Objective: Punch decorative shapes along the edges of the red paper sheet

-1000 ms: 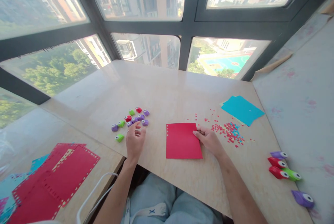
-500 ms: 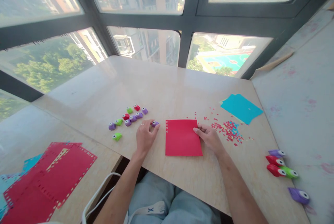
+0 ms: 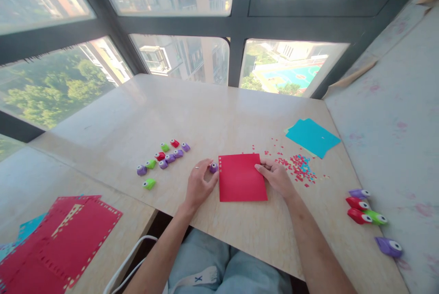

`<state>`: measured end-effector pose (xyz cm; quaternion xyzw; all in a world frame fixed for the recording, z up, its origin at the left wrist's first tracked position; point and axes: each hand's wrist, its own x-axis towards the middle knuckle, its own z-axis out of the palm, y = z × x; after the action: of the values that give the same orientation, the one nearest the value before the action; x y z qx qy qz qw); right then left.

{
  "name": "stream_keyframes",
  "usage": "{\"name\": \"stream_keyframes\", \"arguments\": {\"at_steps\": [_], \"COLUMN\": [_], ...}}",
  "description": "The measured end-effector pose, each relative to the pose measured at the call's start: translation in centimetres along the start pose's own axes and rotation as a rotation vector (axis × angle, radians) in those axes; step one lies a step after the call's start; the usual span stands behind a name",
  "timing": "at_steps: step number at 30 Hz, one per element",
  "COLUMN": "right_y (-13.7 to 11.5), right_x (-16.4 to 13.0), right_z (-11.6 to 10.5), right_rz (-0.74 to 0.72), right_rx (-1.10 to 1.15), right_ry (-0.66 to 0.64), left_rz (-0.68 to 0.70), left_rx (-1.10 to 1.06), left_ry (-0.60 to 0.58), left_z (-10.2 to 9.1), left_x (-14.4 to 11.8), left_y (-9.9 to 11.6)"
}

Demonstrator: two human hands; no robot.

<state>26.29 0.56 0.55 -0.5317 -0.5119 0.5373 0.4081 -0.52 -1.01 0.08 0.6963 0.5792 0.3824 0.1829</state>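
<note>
1. Fingers of the left hand point(image 3: 200, 183) pinch a small purple punch point(image 3: 213, 168) between thumb and fingertips, holding it right at the left edge of the red sheet point(image 3: 242, 178), just beside the short row of holes near that edge's far corner. A ring shows on one finger.
2. The right hand point(image 3: 277, 178) rests on the sheet's right edge, fingertips pressed onto the paper near the far right corner; the fingers are together and flat, not wrapped around anything.
3. The red sheet lies flat on the table point(image 3: 212, 115), close to the near edge. It is nearly square, its slightly longer axis running away from the person, and its edges sit roughly square to the table front.
4. Just right of it lies a scatter of red and blue paper bits point(image 3: 297, 167), and beyond that a blue sheet point(image 3: 312, 137).
5. To the left is a cluster of small punches point(image 3: 163, 157) in purple, green and red, with one green punch point(image 3: 149, 184) apart from them.
6. Larger punches point(image 3: 365, 205) lie on the right ledge; punched red paper point(image 3: 58, 243) covers a lower table on the left.
7. The tabletop is pale, glossy stone in a corner of dark-framed windows point(image 3: 236, 29) looking down on towers and trees. I can read no writing anywhere.
</note>
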Motion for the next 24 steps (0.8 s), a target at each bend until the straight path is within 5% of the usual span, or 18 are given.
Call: {"name": "stream_keyframes", "arguments": {"at_steps": [24], "right_y": [0.53], "right_x": [0.28], "right_z": [-0.37], "right_rz": [-0.026], "right_rx": [-0.071], "right_ry": [0.050], "left_rz": [-0.086], "left_rx": [-0.074], "left_ry": [-0.093], "left_z": [0.00], "left_x": [0.10], "left_y": [-0.77]}}
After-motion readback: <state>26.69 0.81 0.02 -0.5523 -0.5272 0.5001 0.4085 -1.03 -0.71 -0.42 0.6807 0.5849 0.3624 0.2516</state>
